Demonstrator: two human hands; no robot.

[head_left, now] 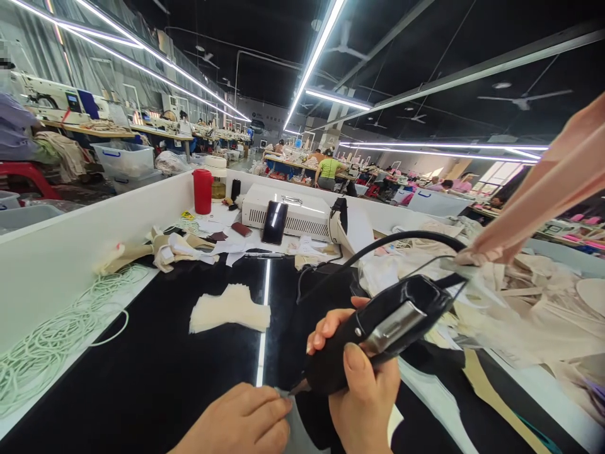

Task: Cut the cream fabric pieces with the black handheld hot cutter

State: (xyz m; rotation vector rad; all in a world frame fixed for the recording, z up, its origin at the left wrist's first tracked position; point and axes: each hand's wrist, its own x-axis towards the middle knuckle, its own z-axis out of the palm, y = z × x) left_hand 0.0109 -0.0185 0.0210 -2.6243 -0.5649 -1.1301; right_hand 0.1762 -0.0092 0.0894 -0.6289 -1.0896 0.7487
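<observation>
My right hand [362, 378] is wrapped round a black corded handheld cutter [378, 334] with a metal plate on its side. The cutter is tilted, its narrow tip pointing down and left. At that tip my left hand [243, 416] has its fingers closed on the edge of a thin pale grey fabric piece [299, 432], partly hidden beneath the hands. A stretched pink cloth strip [543, 183] runs from the upper right to the cutter's rear end. Left of the cutter, a stack of cream fabric cutouts [230, 309] lies on the black work surface [155, 359].
Light green cord [51, 334] lies coiled along the left wall. Behind are a white vented box [288, 211], a phone [275, 222] and a red cup [202, 191]. Beige fabric [534, 309] is heaped at right. People and sewing machines are beyond the white wall.
</observation>
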